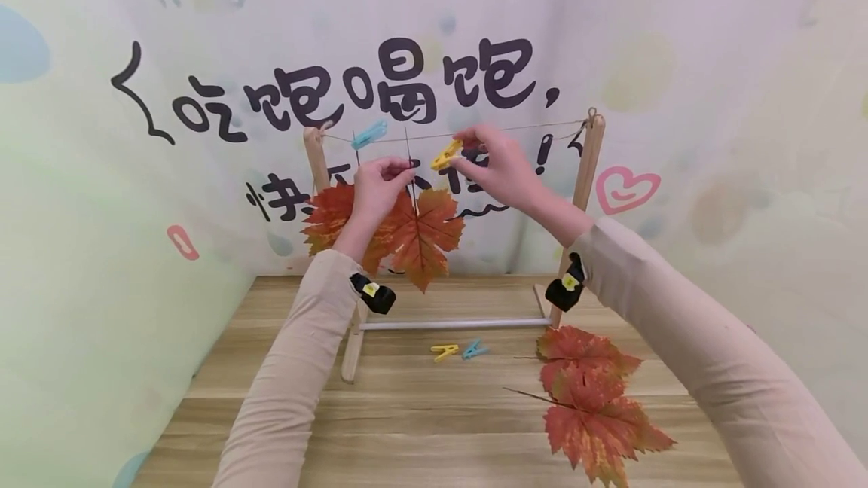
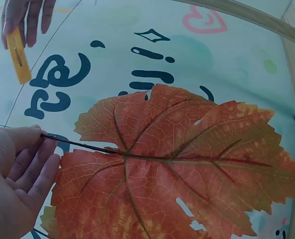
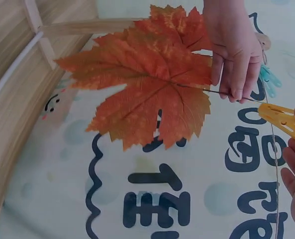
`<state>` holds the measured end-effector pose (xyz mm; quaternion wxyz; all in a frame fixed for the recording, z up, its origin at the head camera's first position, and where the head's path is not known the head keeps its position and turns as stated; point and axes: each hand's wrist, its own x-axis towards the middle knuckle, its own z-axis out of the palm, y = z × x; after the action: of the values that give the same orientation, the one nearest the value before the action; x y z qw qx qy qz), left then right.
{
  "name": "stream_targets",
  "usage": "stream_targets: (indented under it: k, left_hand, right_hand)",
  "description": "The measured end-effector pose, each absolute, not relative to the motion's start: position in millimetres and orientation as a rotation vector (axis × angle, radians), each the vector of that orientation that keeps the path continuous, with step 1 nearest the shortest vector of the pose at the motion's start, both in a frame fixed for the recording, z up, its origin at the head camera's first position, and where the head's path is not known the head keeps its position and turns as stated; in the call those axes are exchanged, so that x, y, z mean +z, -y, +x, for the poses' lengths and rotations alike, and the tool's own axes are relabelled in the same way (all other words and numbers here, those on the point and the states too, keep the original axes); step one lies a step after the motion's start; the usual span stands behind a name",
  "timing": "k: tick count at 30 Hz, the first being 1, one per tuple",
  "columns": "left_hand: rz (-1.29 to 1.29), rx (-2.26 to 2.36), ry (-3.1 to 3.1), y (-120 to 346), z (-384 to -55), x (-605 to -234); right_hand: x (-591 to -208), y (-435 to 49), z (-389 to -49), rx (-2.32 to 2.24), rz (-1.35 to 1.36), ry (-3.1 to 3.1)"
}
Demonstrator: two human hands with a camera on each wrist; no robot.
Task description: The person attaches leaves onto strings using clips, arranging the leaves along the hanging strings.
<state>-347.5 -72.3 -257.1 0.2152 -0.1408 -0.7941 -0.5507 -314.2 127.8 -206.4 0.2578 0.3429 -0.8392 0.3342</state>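
My left hand (image 1: 376, 190) pinches the dark stem (image 2: 82, 144) of an orange-red maple leaf (image 1: 427, 236), whose blade hangs below the fingers. The stem's upper end crosses the string (image 1: 542, 126). To the right, my right hand (image 1: 500, 172) holds a yellow clothespin (image 1: 446, 155) between thumb and fingers. In the right wrist view that clothespin (image 3: 281, 120) points at the string and the stem. Farther left, a blue clothespin (image 1: 369, 135) sits on the string above a second leaf (image 1: 328, 209), partly hidden behind my left hand and the first leaf.
A wooden frame (image 1: 588, 164) carries the string between two posts, with a white rod (image 1: 454, 324) low across it. On the wooden table (image 1: 407, 413) lie a yellow clothespin (image 1: 444, 352), a blue clothespin (image 1: 475, 349) and overlapping maple leaves (image 1: 597, 413) at the right. A printed backdrop (image 1: 678, 81) hangs behind.
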Motion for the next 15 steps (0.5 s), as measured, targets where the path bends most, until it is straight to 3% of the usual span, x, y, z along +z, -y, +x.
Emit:
stream_targets:
  k: [15]
  left_hand:
    - [-0.388,-1.536,2.189,69.7,-346.5,-255.0]
  right_hand:
    - [-180.4,-109.8,-333.8,0.947,0.809,2.236]
